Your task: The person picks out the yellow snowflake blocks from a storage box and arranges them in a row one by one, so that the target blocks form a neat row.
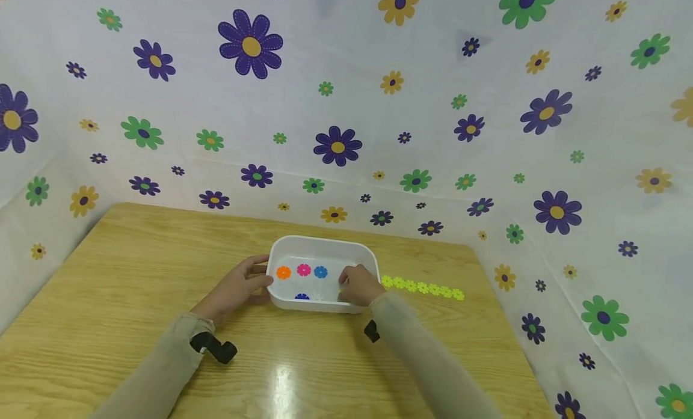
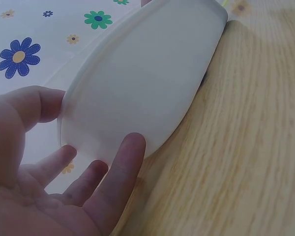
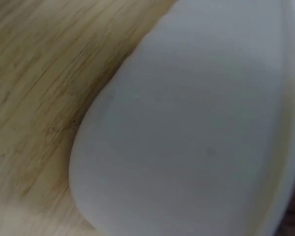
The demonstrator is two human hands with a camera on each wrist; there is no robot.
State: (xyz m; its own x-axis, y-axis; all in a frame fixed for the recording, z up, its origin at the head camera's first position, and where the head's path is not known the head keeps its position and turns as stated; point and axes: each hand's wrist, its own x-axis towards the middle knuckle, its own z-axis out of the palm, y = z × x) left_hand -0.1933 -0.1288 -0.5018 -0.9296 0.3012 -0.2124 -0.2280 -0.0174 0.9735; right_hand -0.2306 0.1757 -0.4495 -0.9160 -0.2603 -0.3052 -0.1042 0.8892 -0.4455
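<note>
A white plastic tub (image 1: pixel 325 306) stands on the wooden table. My left hand (image 1: pixel 242 285) holds its left end, with digits at the rim and against the outer wall in the left wrist view. My right hand (image 1: pixel 360 285) reaches over the near rim into the tub's right part, fingers bent downward; what lies at its fingertips is too small to tell. Inside are an orange flower-shaped disc (image 1: pixel 283 273), a pink one (image 1: pixel 304 270), a blue one (image 1: pixel 320 272) and a dark blue one (image 1: pixel 302 297), partly hidden by the near wall. The right wrist view shows only the tub's outer wall (image 3: pixel 177 132).
A row of several joined yellow flower-shaped discs (image 1: pixel 423 287) lies on the table (image 1: pixel 303 359) right of the tub. Behind and at the sides hangs a white flower-printed cloth (image 1: pixel 303 58). Each wrist carries a dark strap.
</note>
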